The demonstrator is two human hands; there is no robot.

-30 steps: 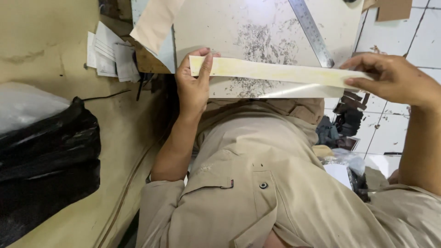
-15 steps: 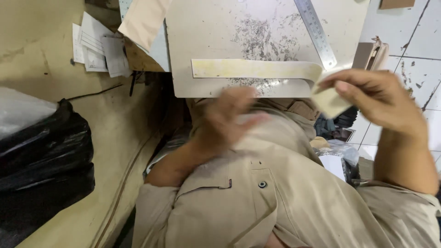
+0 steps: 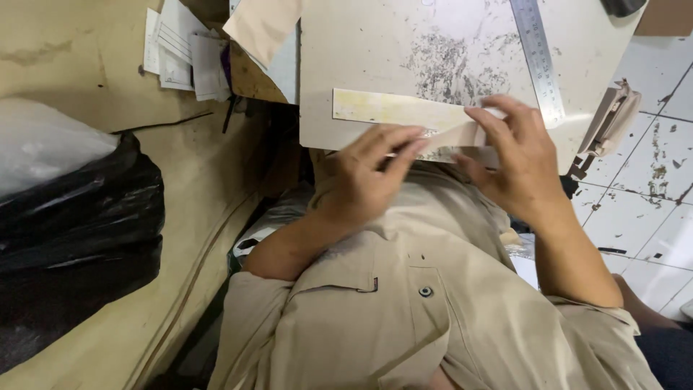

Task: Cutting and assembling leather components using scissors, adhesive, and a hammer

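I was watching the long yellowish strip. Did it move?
Yes. The strip, earlier held up, now lies flat on the board, under the left hand and right hand.

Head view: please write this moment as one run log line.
left hand: on pale strip | right hand: pressing strip | under: board

A scuffed white work board (image 3: 375,65) carries a long yellowish strip (image 3: 390,108) and a steel ruler (image 3: 538,58) lying flat on it
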